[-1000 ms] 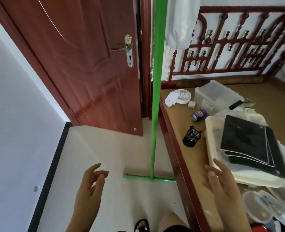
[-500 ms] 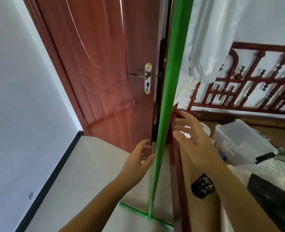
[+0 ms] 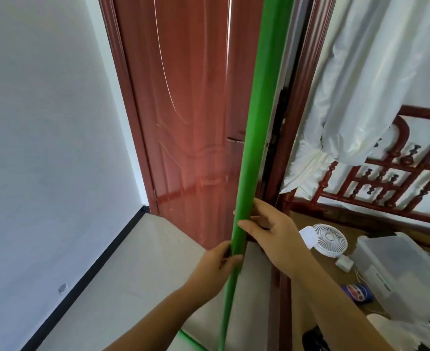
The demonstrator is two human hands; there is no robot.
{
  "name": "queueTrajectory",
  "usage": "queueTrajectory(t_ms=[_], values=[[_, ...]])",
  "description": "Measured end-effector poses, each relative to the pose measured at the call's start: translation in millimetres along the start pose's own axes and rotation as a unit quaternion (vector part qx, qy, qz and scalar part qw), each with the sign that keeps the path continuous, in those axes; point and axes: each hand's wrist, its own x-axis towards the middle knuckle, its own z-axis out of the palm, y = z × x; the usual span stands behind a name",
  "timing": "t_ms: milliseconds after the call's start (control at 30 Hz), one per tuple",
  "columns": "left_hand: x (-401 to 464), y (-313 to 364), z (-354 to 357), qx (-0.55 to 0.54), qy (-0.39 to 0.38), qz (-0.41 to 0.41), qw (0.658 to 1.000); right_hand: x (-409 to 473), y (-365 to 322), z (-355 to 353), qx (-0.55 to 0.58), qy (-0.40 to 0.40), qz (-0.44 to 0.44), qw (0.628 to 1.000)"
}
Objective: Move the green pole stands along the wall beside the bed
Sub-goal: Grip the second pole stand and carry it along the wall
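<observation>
Head view: left hand (image 3: 215,268) and right hand (image 3: 276,235) both wrap fingers closed around green pole (image 3: 253,158).

The floor (image 3: 143,269) was pale, and the green stand's foot (image 3: 191,341) rested on it. On the brown bed (image 3: 335,282) lay a white fan (image 3: 329,239), a charger (image 3: 344,263), a can (image 3: 357,293) and a clear box (image 3: 396,272).

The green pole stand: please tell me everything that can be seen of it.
The green pole stand is a long, smooth, matte green tube, standing nearly upright before the red-brown door. Its top leaves the picture; a green base bar shows at the floor. The left hand and, higher, the right hand close around it.
</observation>
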Motion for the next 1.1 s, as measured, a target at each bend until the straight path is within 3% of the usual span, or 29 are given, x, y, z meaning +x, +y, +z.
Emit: queueTrajectory(t_ms=[400, 800, 1100], values=[[42, -67, -106, 0.035, 0.124, -0.087, 0.988, 128, -3, 103, 0.034, -0.119, -0.033, 0.992], [100, -175, -286, 0.041, 0.235, -0.174, 0.956, 303, -10, 285, 0.047, -0.217, -0.042, 0.974], [114, -237, -388, 0.010, 0.305, -0.231, 0.924, 387, -22, 397, 0.068, -0.291, -0.068, 0.952]])
